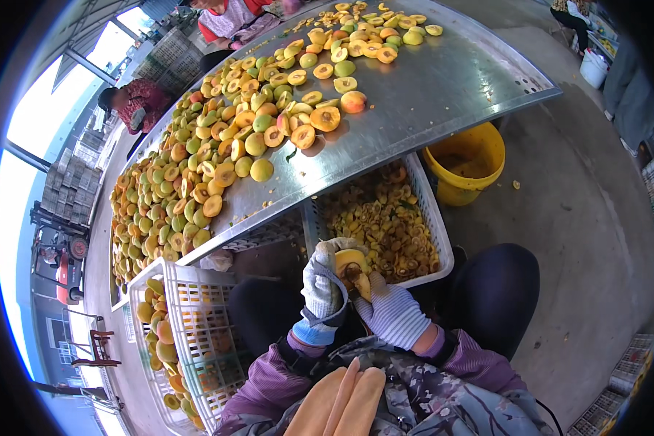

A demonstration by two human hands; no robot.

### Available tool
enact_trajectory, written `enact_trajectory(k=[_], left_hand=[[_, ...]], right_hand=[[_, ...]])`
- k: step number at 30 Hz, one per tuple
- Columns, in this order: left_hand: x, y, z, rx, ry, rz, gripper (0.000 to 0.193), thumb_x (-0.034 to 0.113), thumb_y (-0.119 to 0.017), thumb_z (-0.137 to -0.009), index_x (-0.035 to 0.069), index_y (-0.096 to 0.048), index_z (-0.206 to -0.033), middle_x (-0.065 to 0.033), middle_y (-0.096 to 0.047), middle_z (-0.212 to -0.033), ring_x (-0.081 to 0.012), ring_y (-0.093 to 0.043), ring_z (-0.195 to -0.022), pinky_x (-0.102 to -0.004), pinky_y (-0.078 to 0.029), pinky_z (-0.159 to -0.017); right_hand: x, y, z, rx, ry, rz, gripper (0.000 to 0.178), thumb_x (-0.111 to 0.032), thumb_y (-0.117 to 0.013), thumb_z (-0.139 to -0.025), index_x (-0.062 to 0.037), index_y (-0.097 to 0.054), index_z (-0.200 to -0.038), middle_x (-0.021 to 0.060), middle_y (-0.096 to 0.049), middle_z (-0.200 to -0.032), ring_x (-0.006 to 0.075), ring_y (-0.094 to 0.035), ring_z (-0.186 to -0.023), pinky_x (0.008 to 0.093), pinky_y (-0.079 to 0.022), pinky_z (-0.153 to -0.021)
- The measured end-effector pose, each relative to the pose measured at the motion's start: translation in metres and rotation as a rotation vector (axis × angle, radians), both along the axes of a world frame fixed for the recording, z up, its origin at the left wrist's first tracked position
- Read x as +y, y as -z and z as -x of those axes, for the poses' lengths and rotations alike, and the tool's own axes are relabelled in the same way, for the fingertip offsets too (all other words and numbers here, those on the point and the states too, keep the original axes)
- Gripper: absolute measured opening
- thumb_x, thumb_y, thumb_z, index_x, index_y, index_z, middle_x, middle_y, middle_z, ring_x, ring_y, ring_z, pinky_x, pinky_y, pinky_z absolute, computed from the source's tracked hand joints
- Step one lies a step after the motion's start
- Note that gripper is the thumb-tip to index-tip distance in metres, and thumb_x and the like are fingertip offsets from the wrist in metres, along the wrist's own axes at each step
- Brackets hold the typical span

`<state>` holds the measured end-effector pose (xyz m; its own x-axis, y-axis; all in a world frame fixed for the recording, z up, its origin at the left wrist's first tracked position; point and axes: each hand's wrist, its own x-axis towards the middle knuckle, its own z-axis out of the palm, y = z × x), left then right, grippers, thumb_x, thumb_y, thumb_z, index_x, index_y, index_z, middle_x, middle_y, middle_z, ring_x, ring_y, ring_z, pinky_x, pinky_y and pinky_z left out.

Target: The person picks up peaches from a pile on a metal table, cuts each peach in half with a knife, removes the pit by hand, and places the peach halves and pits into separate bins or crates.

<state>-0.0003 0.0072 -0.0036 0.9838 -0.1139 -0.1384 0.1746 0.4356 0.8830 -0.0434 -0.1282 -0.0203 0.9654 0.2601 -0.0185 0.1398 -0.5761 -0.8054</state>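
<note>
My left hand (322, 285), in a pale knit glove with a strap around it, is closed around a yellow peach half (351, 260). The cut side, with a brown hollow in the middle, faces my right hand (396, 314). That hand wears a white and purple striped glove, and its fingers are bent against the fruit's lower edge. Whatever they grip there is too small to make out. Just beyond the hands, a white crate (437, 243) under the table's edge holds yellow-brown scraps.
A metal table (414, 94) bears a long heap of peach halves (196, 167). At my left stands a white plastic basket (203, 298) with more halves. A yellow bucket (487, 156) sits beyond the scrap crate. Other people (142, 105) are across the table; a forklift (65, 261) stands far left.
</note>
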Motion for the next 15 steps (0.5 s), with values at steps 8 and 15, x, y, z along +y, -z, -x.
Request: enact_trajectory(k=[8, 15], left_hand=[[-0.004, -0.014, -0.004, -0.221, 0.059, -0.317, 0.066, 0.059, -0.046, -0.089, -0.005, -0.058, -0.100, -0.0164, -0.066, -0.088, -0.0206, -0.064, -0.072, -0.0295, -0.052, -0.065], [-0.006, -0.019, -0.011, -0.207, 0.212, -0.201, 0.068, 0.060, -0.046, -0.089, -0.006, -0.059, -0.098, -0.0177, -0.066, -0.081, -0.0212, -0.064, -0.067, -0.0291, -0.052, -0.062]], right_hand=[[-0.006, -0.002, -0.008, -0.186, -0.210, -0.663, 0.026, -0.024, -0.052, -0.092, 0.0021, -0.051, -0.094, 0.0153, -0.054, -0.060, 0.0326, -0.055, -0.049, 0.0396, -0.046, -0.047], [-0.025, -0.027, -0.005, 1.005, -0.343, -1.088, 0.033, -0.033, -0.047, -0.096, -0.0068, -0.047, -0.076, 0.0052, -0.047, -0.049, 0.0112, -0.042, -0.035, 0.0238, -0.036, -0.034]])
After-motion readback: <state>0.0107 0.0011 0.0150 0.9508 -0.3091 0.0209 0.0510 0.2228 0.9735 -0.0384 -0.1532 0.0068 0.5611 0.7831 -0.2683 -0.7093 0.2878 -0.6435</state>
